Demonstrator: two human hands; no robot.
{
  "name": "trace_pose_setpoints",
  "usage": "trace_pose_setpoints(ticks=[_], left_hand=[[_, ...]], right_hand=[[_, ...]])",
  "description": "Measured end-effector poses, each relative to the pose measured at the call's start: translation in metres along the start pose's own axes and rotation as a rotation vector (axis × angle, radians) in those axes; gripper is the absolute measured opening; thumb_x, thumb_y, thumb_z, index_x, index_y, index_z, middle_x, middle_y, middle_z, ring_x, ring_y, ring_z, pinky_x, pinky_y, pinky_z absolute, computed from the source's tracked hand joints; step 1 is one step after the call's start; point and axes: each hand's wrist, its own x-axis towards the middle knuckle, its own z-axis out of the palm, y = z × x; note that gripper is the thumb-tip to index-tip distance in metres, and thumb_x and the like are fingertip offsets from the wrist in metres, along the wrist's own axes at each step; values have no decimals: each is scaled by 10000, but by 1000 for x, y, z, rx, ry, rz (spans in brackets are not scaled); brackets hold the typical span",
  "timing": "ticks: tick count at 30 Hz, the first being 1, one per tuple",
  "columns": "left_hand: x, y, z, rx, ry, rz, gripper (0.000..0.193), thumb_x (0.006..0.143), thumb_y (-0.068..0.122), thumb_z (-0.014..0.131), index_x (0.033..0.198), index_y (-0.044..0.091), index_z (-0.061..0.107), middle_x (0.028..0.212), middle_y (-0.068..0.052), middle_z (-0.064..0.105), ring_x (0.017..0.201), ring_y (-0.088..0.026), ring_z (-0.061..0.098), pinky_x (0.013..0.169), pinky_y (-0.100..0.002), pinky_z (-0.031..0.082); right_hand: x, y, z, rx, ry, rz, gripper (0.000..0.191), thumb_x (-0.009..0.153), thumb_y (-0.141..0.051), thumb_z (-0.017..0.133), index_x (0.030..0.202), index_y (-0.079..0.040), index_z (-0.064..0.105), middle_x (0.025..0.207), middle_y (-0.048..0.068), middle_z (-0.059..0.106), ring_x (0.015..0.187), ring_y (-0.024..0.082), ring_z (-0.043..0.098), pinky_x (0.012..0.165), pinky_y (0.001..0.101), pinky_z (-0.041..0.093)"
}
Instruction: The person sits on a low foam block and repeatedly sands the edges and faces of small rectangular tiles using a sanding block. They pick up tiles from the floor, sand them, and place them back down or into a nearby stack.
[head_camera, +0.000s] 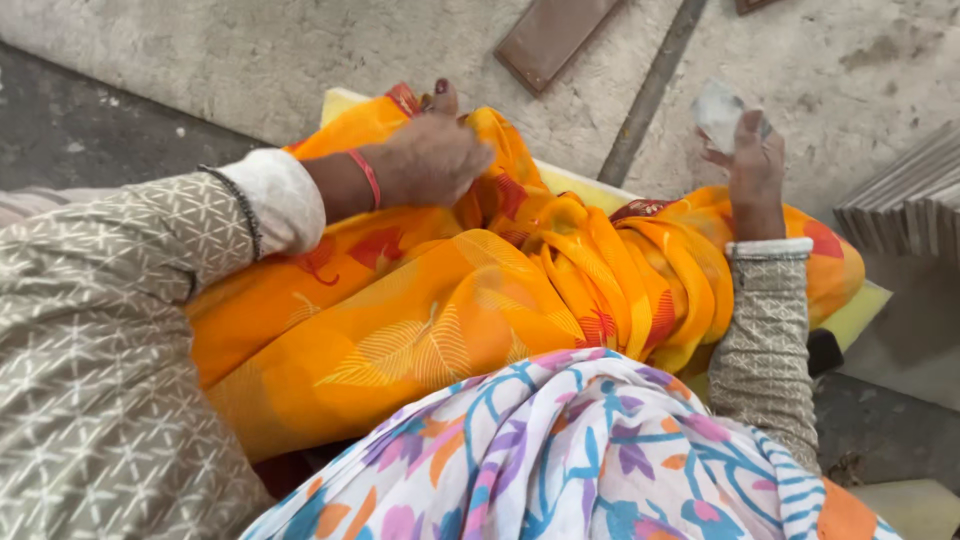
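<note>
A white scarf (590, 450) with blue, purple and orange flower print is lying bunched in the foreground, covering the near edge of the work. Beyond the cloth, a brown rectangular tile (552, 38) and a long dark bar (652, 90) are resting on the rough concrete floor (250, 50), and a stack of grey slabs (910, 210) is sitting at the far right. A yellow pad (862, 310) is peeking out under the cloth at the right and far edges; it is carrying the fabric.

The floor is lying open past the far edge of the pad, while the scarf and both patterned sleeves are crowding the near side.

The orange fabric (440, 330) is spreading across the middle of the view, thin and glossy, printed with pale leaf outlines and red blossoms, and gathering into deep folds toward the right. The left hand (430, 160) is curling down over the fabric's far edge, fingers closing on a fold. The right hand (755, 165) is lifting above the fabric, pinching a small pale, blurred piece (718, 112) between thumb and fingers; what it is cannot be told.
</note>
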Motion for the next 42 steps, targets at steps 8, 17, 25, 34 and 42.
trace_pose_setpoints(ticks=[8,17,25,34,42], left_hand=[[66,-13,24,-258,165,83,161,1008,109,545,1016,70,701,854,-48,720,768,-200,685,635,-338,500],[62,-58,56,-215,-250,-223,275,808,395,755,917,145,789,979,-67,765,946,-257,725,716,-391,538],[70,-102,74,-602,-615,-403,571,751,507,775,1179,129,778,1224,-136,741,1126,-342,700,931,-473,557],[6,-157,43,-1108,-1011,-565,786,672,686,773,1288,204,690,1341,-66,682,1218,-335,642,1051,-537,464],[24,-147,76,-1359,-366,-358,352,699,318,849,946,70,810,906,-82,790,838,-257,707,792,-395,558]], right_hand=[[5,-4,7,-87,25,1,745,1054,-650,493,1402,1,599,1192,86,727,1011,163,737,773,275,600],[10,-8,5,-118,35,19,732,1060,-644,485,1329,18,645,1142,78,724,968,154,721,743,283,591],[24,4,6,-157,24,84,709,1058,-650,477,1338,-23,653,1115,59,719,962,141,698,746,287,578],[28,7,2,-161,24,126,729,1065,-642,464,1362,1,634,1146,78,720,976,158,715,759,293,592],[29,0,6,-170,10,172,743,1053,-649,461,1368,4,624,1147,97,721,972,162,716,741,292,587]])
